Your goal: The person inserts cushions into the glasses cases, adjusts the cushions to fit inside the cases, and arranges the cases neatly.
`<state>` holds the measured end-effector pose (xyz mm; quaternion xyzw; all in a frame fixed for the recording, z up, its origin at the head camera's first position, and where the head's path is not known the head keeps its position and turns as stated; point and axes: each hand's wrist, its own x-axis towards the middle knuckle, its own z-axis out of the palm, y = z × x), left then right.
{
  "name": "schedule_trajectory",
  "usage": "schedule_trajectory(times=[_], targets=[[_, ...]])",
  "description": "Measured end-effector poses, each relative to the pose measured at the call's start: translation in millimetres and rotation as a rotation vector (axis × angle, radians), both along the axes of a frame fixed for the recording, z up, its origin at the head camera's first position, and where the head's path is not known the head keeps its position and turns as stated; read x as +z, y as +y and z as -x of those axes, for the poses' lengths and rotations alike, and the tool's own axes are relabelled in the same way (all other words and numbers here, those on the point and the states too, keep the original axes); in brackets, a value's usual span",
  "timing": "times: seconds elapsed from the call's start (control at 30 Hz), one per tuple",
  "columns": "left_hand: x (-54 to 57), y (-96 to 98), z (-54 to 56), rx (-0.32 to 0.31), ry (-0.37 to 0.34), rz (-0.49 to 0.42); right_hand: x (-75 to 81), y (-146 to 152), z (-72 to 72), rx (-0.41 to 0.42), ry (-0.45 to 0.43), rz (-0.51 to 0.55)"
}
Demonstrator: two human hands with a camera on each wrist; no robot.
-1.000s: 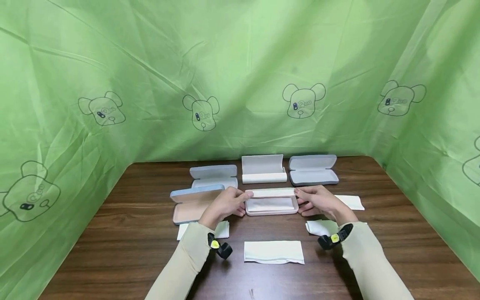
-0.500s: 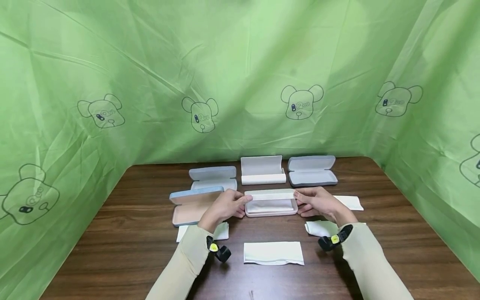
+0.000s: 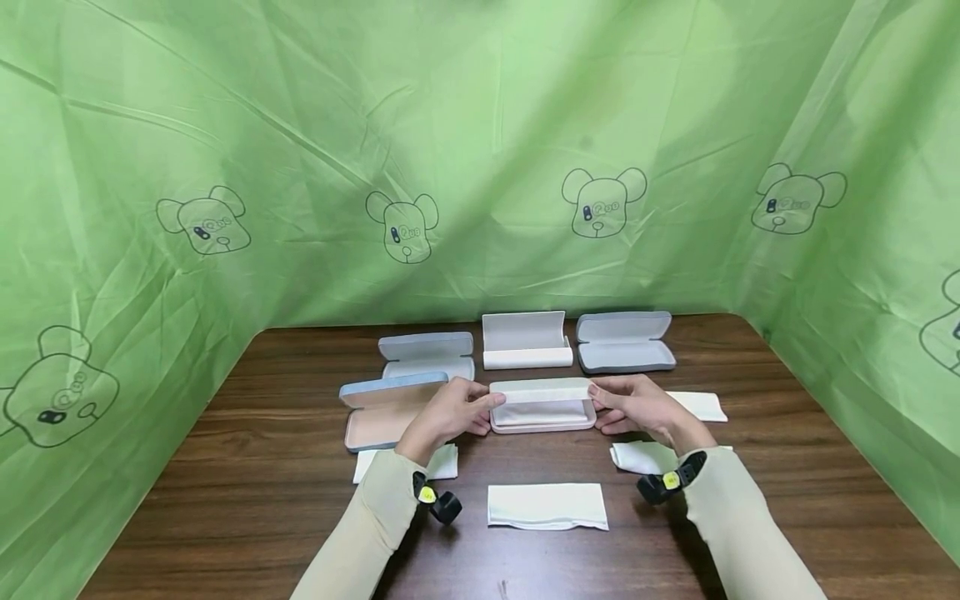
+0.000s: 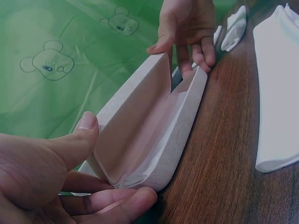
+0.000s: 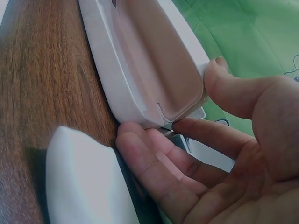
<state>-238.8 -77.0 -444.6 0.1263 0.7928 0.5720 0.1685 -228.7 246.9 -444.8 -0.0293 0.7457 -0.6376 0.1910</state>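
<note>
A whitish glasses case [image 3: 542, 390] with a beige-pink lining stands partly open on the table, its hinge side away from me. Inside its lower half lies a folded white cloth [image 3: 542, 413]. My left hand [image 3: 459, 407] holds the case's left end, thumb at the edge of the lid and fingers against the base. At the opposite end my right hand [image 3: 637, 402] holds it the same way. The left wrist view shows both thumbs on the tilted lid [image 4: 133, 95]. From the right wrist, the fingertips [image 5: 133, 135] touch the base's corner.
Behind stand open cases: a grey one [image 3: 427, 343], a white one [image 3: 527, 358] and a dark grey one [image 3: 626, 357]. A blue case [image 3: 382, 421] lies open at left. Folded white cloths lie in front [image 3: 547, 506], near the left forearm [image 3: 447, 462] and at right [image 3: 697, 405].
The lid of the whitish case has tilted a little forward and down under both hands since one second ago. Over the last half second it has hardly moved.
</note>
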Motion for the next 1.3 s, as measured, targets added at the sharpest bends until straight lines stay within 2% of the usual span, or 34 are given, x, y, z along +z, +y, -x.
schedule_trajectory(times=[0.5,0.8,0.93,1.3], targets=[[-1.6,-1.4,0.5,-0.017,0.032,-0.008,-3.6,1,-0.3,0.012,0.032,0.004],[-9.3,-2.2,-0.3,-0.059,0.089,0.047,-11.3,1,-3.6,0.033,0.089,-0.016],[-9.0,-1.7,-0.5,-0.069,0.128,0.083,-11.9,1,-5.3,0.035,0.115,-0.028],[-8.2,-2.4,-2.8,-0.048,0.17,0.149,-11.4,-1,-8.5,0.03,0.118,-0.1]])
